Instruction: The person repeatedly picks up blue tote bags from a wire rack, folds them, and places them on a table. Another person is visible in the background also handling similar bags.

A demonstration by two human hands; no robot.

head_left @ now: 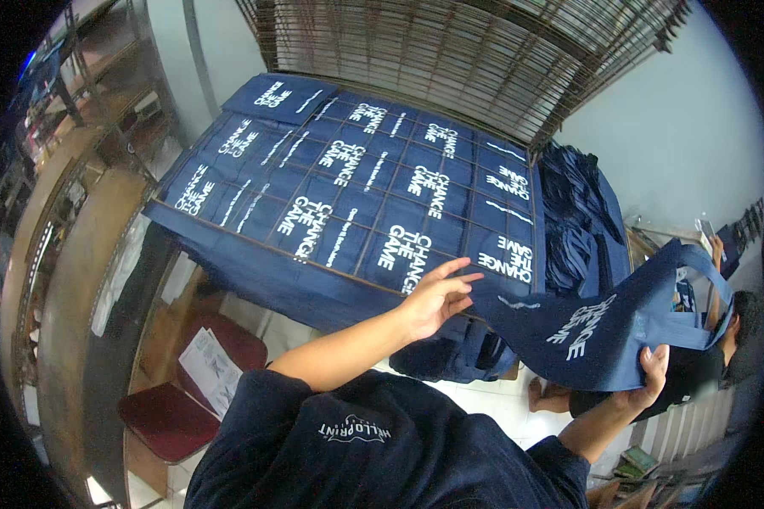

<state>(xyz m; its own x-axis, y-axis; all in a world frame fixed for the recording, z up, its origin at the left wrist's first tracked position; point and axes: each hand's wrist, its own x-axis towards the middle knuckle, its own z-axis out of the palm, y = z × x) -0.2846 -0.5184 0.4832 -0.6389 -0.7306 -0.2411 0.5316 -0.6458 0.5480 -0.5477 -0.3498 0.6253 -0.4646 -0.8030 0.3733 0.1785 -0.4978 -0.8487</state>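
A navy blue tote bag (586, 327) with white print hangs stretched out at the right, its handle loop at the far right end. My right hand (649, 377) grips the bag's near edge close to the handles, thumb on top. Just off the bag's left end is my left hand (440, 297), fingers spread and nothing visible in them. It hovers over the front edge of a wire drying rack (348, 280) covered with rows of printed navy bags (344, 161).
Stacked wire racks (433, 59) tilt up behind the bags. Piled navy bags (573, 229) sit right of the rack, and more hang below it. A dark red chair (165, 420) holding papers (210, 373) stands at left. Another person (738, 339) is at far right.
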